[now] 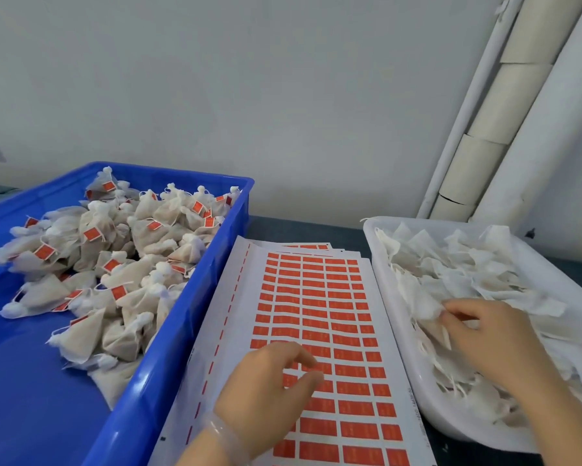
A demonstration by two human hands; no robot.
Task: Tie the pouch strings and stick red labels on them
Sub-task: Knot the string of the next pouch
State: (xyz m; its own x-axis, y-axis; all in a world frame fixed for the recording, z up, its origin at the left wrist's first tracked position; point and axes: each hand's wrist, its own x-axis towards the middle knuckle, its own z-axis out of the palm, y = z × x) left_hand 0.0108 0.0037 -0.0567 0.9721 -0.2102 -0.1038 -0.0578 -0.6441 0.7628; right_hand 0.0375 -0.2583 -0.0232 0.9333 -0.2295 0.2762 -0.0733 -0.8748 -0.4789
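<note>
The right hand [491,341] reaches into the white tray [377,250] at the right, its fingertips [451,314] pinching the corner of one loose pouch [427,309] among the untied pouches [457,274] heaped there. The left hand [269,388] hovers with curled fingers over the near part of the label sheet [316,297], holding nothing that can be seen. Because the pouches lie tangled and their thin strings cross one another, a pull may drag up two at once or snag a neighbour's string; a light corner pinch could also slip. The left hand, so near the red labels [346,385], might brush one and lift or crease it. Further sheets lie beneath this one at the far edge. To the left stands a blue crate [188,331] holding the finished pouches [114,257], tied and labelled. All rest on a dark table [299,230] against a pale wall [249,79], with white pipes [505,105] leaning in the far right corner.
</note>
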